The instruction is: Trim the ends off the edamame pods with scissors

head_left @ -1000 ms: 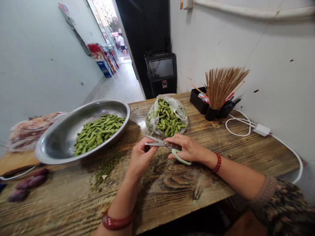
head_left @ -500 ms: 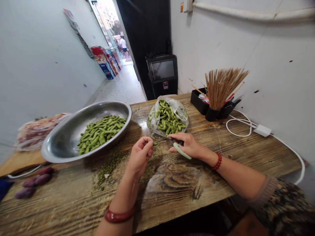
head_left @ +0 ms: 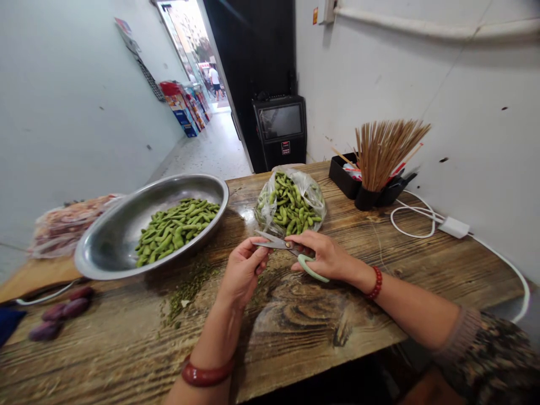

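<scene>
While our right hand (head_left: 323,256) grips open scissors (head_left: 288,245) mid-frame, our pinched left hand (head_left: 242,271), contents hidden, should avoid the blades (head_left: 273,244).

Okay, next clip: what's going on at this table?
A person's right hand holds green-handled scissors, their blades spread apart at the left hand. What the left hand may be pinching is too hidden to tell. Beyond the hands sits an open plastic bag of green pods. More pods lie in the metal basin on the left, with green clippings on the table.
</scene>
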Demonstrator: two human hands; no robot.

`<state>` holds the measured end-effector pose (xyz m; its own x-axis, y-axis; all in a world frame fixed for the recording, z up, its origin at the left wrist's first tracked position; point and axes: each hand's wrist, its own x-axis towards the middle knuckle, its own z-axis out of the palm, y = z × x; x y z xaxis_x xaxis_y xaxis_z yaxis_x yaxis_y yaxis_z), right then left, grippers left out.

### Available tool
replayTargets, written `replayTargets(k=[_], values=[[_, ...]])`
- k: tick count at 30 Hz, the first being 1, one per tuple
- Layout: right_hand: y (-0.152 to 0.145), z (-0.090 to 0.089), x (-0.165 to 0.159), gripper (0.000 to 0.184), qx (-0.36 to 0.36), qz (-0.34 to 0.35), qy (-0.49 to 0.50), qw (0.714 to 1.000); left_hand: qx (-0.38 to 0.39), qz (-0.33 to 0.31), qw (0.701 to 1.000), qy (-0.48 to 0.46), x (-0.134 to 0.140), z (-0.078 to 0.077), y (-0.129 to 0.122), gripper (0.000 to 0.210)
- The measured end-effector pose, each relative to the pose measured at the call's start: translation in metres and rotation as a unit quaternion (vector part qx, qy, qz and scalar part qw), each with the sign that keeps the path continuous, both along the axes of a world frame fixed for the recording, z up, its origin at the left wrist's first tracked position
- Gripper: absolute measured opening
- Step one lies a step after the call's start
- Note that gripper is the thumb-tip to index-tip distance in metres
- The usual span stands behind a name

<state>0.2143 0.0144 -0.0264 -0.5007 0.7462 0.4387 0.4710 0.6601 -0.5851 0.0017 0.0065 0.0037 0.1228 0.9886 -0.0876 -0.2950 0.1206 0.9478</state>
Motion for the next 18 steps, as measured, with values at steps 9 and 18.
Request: replayTargets(k=[9, 18], values=[[-0.0017, 0.0045, 0.0009, 0.06, 0.027, 0.008, -0.016, 0.999, 0.006, 0.013, 1.0, 0.011, 0.0005, 0.0014, -0.0005, 0.024], [-0.002, 0.0025, 0.0005, 0.057, 0.014, 0.009, -0.009, 1.0, 0.02, 0.004, 0.999, 0.03, 0.0016, 0.002, -0.0015, 0.022]])
